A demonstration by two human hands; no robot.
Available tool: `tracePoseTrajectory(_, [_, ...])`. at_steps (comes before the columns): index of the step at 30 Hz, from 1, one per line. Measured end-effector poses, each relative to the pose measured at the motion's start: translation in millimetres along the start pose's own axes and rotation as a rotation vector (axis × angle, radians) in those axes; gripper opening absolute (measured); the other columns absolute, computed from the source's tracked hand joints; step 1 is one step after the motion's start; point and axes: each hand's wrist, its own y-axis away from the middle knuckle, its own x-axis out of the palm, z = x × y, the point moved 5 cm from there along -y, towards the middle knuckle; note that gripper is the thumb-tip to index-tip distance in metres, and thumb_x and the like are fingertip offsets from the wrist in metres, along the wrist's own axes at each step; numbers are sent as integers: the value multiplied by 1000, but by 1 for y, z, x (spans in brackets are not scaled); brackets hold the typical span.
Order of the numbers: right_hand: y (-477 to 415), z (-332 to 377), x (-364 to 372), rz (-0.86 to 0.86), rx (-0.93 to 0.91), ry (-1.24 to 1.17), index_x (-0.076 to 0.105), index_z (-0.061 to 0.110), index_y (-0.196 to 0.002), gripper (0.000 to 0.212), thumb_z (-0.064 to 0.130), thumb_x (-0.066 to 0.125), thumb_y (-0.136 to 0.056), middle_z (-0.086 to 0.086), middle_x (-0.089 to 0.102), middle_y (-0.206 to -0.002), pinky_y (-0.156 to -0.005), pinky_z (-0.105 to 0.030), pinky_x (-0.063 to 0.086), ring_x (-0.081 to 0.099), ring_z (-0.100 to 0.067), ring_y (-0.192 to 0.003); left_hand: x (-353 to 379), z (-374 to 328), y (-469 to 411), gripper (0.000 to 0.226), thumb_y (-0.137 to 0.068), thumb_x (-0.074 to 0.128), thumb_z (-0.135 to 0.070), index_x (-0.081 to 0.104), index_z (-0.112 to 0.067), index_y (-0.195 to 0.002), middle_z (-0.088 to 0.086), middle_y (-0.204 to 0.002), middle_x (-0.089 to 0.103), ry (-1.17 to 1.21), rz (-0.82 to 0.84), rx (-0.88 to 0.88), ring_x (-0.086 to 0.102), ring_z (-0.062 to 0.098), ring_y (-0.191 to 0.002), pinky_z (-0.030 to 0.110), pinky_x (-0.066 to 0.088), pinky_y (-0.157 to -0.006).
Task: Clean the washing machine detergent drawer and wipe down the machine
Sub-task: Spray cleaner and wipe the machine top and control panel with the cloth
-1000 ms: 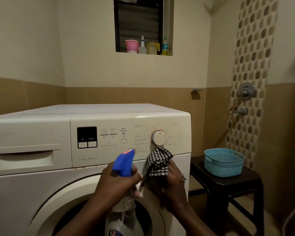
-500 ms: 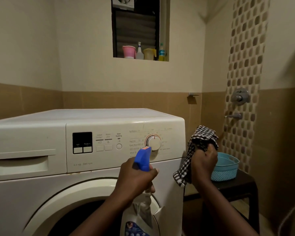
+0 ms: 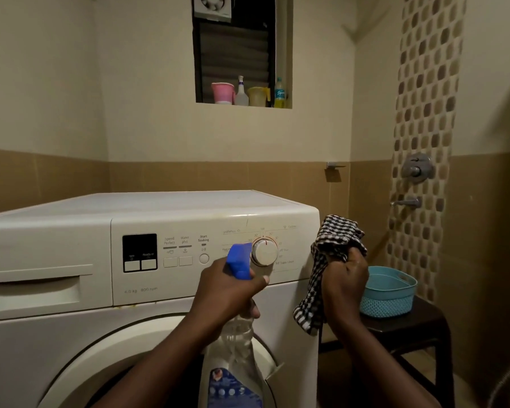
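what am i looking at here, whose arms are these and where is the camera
The camera sits on a person's head, looking forward and down, so the arms are their own. The left hand holds a spray bottle with a blue trigger head, in front of the white washing machine. The right hand grips a checked cloth beside the machine's right edge. The detergent drawer at the left looks closed. A teal basket sits on a dark stool.

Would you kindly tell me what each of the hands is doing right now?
Left hand: closed around the spray bottle, blue nozzle toward the washing machine.
Right hand: closed on the checkered cloth, beside the machine's right edge.
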Motion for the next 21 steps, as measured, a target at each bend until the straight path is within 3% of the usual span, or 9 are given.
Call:
tracePoseTrajectory(5, [-3,14,5,32,-26,-51,36,16,-63,22,0,34,-76,1,37,-62,-49,-21,29,32,-11,-56,-3,16,3,27,-81,77,-18,60,-9,-99,15,-71,73,-27,20,-73,71,27,-55,39,61,-65])
tracePoseTrajectory(7, [-4,20,10,60,-45,-57,37,14,-64,6,11,32,-66,-1,38,-63,-53,-28,29,34,-12,-58,-2,20,7,29,-79,80,-18,59,-4,-94,10,-63,67,-12,53,-85,69,28,-52,34,57,-58])
tracePoseTrajectory(12, [-2,27,31,182,-75,-55,47,10,-76,19,18,32,-67,-2,47,-70,-57,-29,34,42,-13,-64,2,21,11,29,-79,79,-13,59,0,-96,11,-67,65,11,56,-102,69,28,-52,35,59,-58])
tracePoseTrajectory(15, [-2,31,48,288,-161,1,50,20,-77,16,21,34,-74,0,54,-77,-62,-30,41,48,-13,-70,-2,20,12,29,-80,80,-21,60,-7,-96,6,-64,67,16,64,-83,70,25,-54,30,56,-56])
tracePoseTrajectory(18, [4,30,66,386,-301,167,59,13,-89,33,29,34,-75,-7,57,-96,-77,-39,48,52,-19,-88,-13,22,15,27,-80,80,-21,61,-9,-94,6,-64,68,46,32,-52,70,25,-55,33,58,-59])
tracePoseTrajectory(21, [24,26,81,445,-484,356,65,11,-99,42,32,37,-75,-11,56,-118,-102,-46,38,46,-26,-117,-23,26,17,29,-79,81,-17,60,-6,-96,11,-70,68,94,-12,-39,70,28,-56,34,58,-59])
